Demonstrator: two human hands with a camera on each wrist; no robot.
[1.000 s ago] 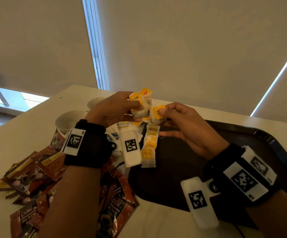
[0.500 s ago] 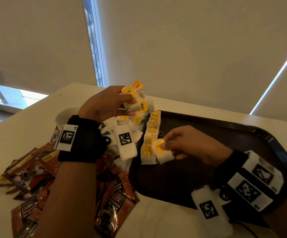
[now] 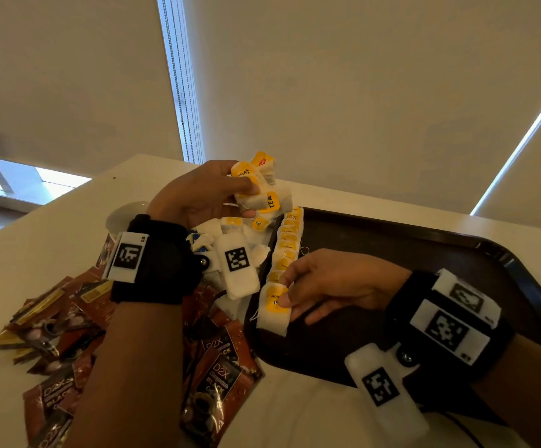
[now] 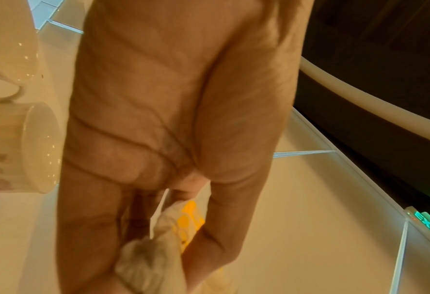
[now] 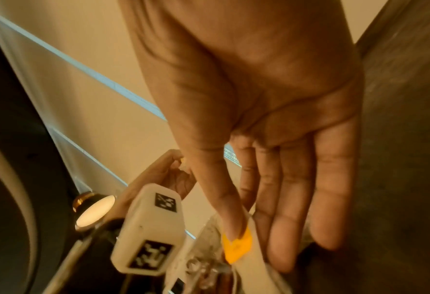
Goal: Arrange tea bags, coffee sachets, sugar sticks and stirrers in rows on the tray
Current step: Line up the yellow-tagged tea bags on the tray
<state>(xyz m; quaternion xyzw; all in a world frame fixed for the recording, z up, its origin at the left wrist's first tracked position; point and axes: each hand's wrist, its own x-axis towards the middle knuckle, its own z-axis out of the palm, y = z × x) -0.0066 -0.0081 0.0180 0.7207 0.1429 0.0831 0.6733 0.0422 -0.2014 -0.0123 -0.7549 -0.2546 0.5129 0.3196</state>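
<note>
While we look down from the head camera, our right hand (image 3: 337, 286) pinches one tea bag (image 3: 274, 310) by its yellow tag, thumb on top and the other fingers under it. This bag sits at the 6 o'clock end of the row of tea bags (image 3: 287, 244), which runs along the 9 o'clock edge of the dark tray (image 3: 456, 253); we cannot tell whether it already rests on the tray floor. At 12 o'clock from the row, our left hand (image 3: 198, 195) is raised and grips a bunch of tea bags (image 3: 259, 192) between thumb and curled fingers. More loose tea bags (image 3: 233, 224) lie on the white table (image 3: 36, 240) under that hand. At 8 o'clock from the tray we see a pile of brown coffee sachets (image 3: 68, 331), and a white cup (image 3: 123, 215) stands behind the left wrist.

From the left wrist camera, our left hand (image 4: 173, 119) fills the picture, and its fingers close around the bunch of tea bags (image 4: 163, 248) at 6 o'clock. Two white cups (image 4: 24, 147) appear at 9 o'clock.

From the right wrist camera, our right hand (image 5: 271, 119) shows the thumb pressing on the yellow tag of the tea bag (image 5: 236, 246) at 6 o'clock, while the other fingers (image 5: 297, 199) lie straight and close together beside it.
</note>
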